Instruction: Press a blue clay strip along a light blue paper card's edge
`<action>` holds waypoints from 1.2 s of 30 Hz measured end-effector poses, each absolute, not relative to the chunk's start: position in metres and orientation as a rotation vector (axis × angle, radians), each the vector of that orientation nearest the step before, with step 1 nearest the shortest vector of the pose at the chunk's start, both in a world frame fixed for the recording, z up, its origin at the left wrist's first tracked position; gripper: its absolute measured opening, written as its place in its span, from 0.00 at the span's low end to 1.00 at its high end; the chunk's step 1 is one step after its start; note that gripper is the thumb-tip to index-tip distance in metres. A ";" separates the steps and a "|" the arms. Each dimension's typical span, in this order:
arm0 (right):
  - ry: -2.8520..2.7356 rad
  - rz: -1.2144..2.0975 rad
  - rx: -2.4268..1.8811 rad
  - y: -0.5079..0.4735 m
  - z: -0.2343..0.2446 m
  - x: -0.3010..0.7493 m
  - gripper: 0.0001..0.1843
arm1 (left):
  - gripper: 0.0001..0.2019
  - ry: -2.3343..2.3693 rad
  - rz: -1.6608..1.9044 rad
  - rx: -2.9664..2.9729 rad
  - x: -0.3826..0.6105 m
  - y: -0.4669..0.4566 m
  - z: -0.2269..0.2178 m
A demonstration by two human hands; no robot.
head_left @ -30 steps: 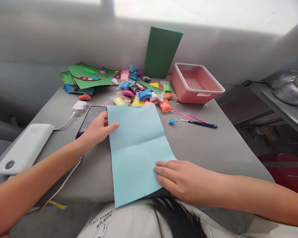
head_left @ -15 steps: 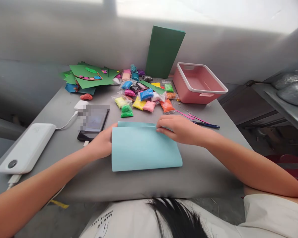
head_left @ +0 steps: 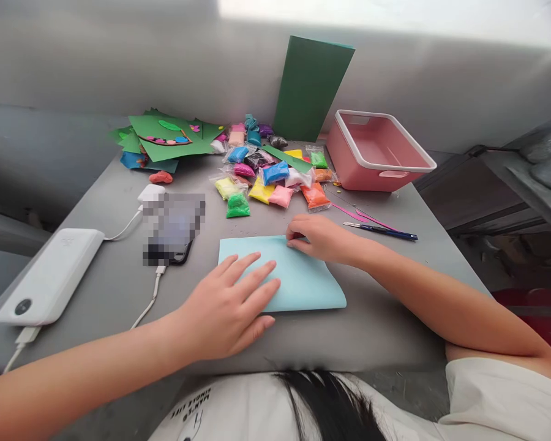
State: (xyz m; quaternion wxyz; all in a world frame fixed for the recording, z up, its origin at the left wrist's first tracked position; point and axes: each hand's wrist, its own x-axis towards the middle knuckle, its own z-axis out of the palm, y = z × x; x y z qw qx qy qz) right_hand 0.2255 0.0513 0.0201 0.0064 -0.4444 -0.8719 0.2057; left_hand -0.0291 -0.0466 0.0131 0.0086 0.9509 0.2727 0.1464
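Note:
A light blue sheet of paper (head_left: 303,278), folded over, lies on the grey table in front of me. Its right end bulges a little, while the left part lies flatter. My left hand (head_left: 236,303) rests over the paper's left front part, fingers spread and palm down. At the far edge, my right hand (head_left: 314,236) pinches the paper between thumb and curled fingers. Beyond the right hand lies a dark blue craft knife (head_left: 386,231) with its blade pointing left, beside thin pink strips (head_left: 353,214).
Several bags of coloured clay (head_left: 275,174) sit behind the paper. A pink basket (head_left: 371,147) and an upright green card (head_left: 314,86) stand at the back. Green sheets with clay shapes (head_left: 172,138) are stacked back left. A phone (head_left: 174,233) and white power bank (head_left: 52,275) lie left, with cables.
My left hand has moved from the paper's left edge onto its top, fingers now spread. The paper's upper layer has come down flatter. My right hand stays at the far edge.

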 end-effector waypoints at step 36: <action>-2.512 -0.047 -0.559 -0.039 -0.003 0.202 0.10 | 0.39 0.842 0.061 2.823 -0.027 -0.054 -0.021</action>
